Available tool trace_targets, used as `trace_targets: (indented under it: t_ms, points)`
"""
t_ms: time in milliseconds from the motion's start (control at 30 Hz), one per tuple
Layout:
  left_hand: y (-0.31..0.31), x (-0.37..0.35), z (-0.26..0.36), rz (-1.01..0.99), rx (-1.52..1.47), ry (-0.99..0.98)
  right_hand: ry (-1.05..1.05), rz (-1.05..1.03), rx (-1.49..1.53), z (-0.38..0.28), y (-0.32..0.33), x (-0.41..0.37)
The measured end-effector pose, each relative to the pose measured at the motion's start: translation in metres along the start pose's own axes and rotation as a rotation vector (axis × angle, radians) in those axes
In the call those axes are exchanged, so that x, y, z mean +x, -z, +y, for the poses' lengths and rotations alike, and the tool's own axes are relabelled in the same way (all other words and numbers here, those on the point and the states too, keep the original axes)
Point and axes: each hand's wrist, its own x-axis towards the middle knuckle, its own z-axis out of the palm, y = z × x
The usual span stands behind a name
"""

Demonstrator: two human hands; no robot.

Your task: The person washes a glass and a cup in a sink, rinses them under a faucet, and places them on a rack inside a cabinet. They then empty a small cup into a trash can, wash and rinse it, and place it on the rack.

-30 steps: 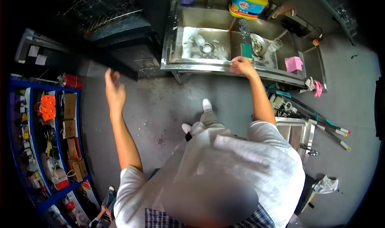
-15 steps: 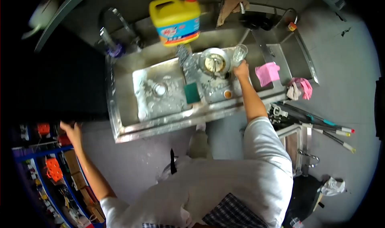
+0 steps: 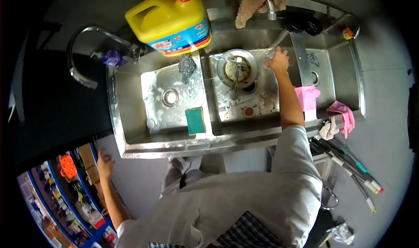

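Note:
My right hand [image 3: 278,61] reaches into the back right of the middle sink basin [image 3: 268,88]. Its fingers curl around a clear glass [image 3: 271,54], which they mostly hide. Left of that hand, a round metal bowl [image 3: 221,71] holds murky liquid and some utensils. A fork [image 3: 223,109] and a small brown-filled round cup [image 3: 248,111] lie nearer the basin's front. My left hand [image 3: 105,164] hangs in the air left of the sink, fingers apart, holding nothing.
A yellow soap jug [image 3: 174,27] stands behind the left basin. A green sponge [image 3: 195,120] and steel wool [image 3: 187,68] lie by the divider. Pink gloves [image 3: 307,97] drape at the right. A curved faucet [image 3: 74,58] rises at the left; shelves [image 3: 72,191] stand lower left.
My view has shifted, and the sink appears larger. My right hand has gone lower toward the basin's back with the glass. My left hand has come down and closer to my body.

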Motion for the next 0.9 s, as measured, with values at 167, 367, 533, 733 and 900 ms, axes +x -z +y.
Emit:
trace_targets:
  t_ms: [167, 367, 533, 733, 900]
  points:
    - [-0.104, -0.01, 0.17, -0.323, -0.065, -0.328, 0.358, 0.068, 0.248, -0.071, 0.065, -0.099]
    - [-0.156, -0.002, 0.268, -0.231, -0.164, -0.906, 0.656, -0.483, 0.759, -0.233, 0.069, -0.216]
    - [-0.15, 0.059, 0.205, -0.053, -0.525, -0.697, 0.573, -0.92, 0.937, -0.353, 0.048, -0.246]
    - [-0.155, 0.134, 0.142, -0.487, -1.427, -0.083, 0.875, 0.093, 0.753, -0.514, -0.087, -0.124]
    - [-0.146, 0.166, 0.129, -0.789, -1.767, 0.182, 0.737, -0.142, 1.013, -0.518, -0.175, -0.115]
